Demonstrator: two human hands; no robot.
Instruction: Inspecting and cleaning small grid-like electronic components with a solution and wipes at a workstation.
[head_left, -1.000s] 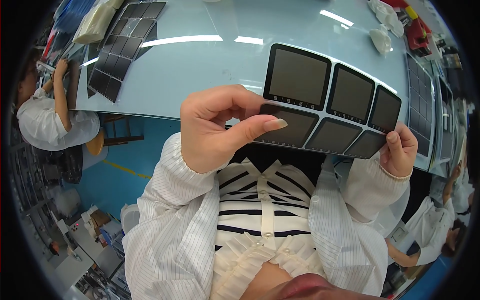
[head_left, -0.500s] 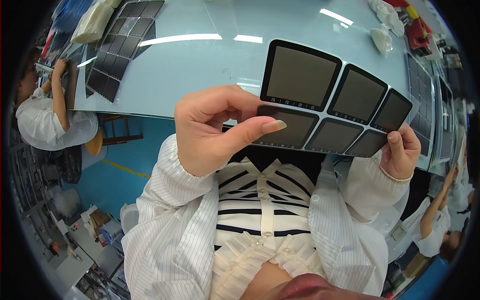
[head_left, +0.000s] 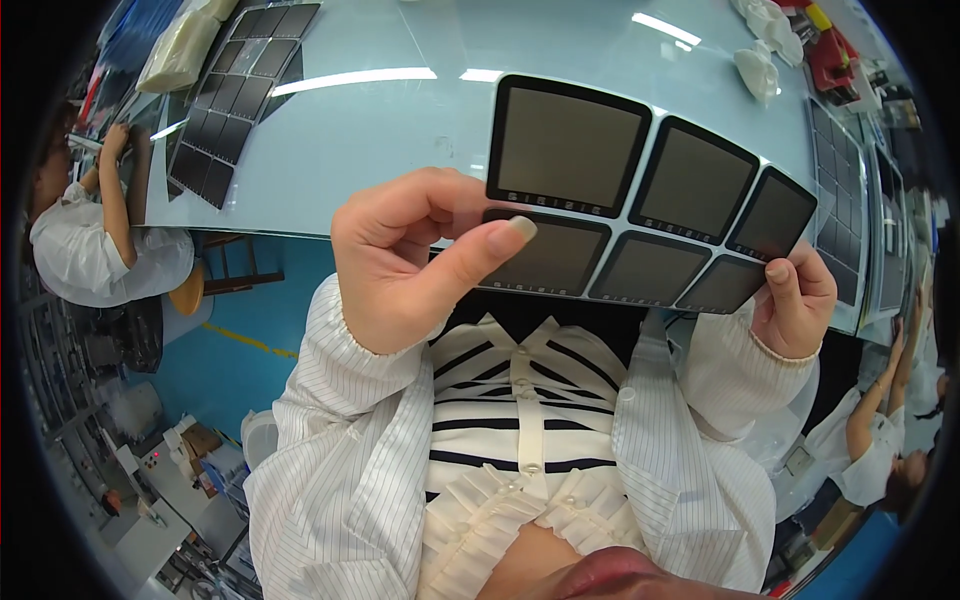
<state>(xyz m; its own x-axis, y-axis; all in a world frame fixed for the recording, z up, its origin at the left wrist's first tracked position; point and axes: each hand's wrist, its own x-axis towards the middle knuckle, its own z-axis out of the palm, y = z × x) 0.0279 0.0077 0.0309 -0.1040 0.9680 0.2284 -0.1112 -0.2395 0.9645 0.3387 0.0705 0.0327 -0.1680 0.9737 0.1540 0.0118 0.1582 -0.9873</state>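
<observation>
Between my two hands, in front of my chest, a flat sheet of dark screen panels [head_left: 570, 145] is held up and tilted. Its grey-black rounded rectangles sit in two rows of three, parted by pale clear strips. At its left edge, my left hand [head_left: 400, 255] pinches the sheet between thumb and bent fingers; the thumb lies over the near face. The lower right corner is gripped by my right hand [head_left: 798, 300], its thumb in front and the fingers mostly hidden behind. Beyond the sheet lies the pale glass-topped table [head_left: 350, 130].
Similar dark panel sheets [head_left: 235, 95] lie at the table's far left, beside a pale wrapped bundle [head_left: 180, 50]. More sheets [head_left: 838, 190] rest at the right. Crumpled white wipes [head_left: 757, 75] and a red container [head_left: 832, 62] stand far right. Co-workers sit at the left [head_left: 110, 240] and right [head_left: 870, 440].
The sheet has shifted a little to the left and turned slightly, its left side coming nearer. Both hands keep their hold, my left hand moving slightly left with it.
</observation>
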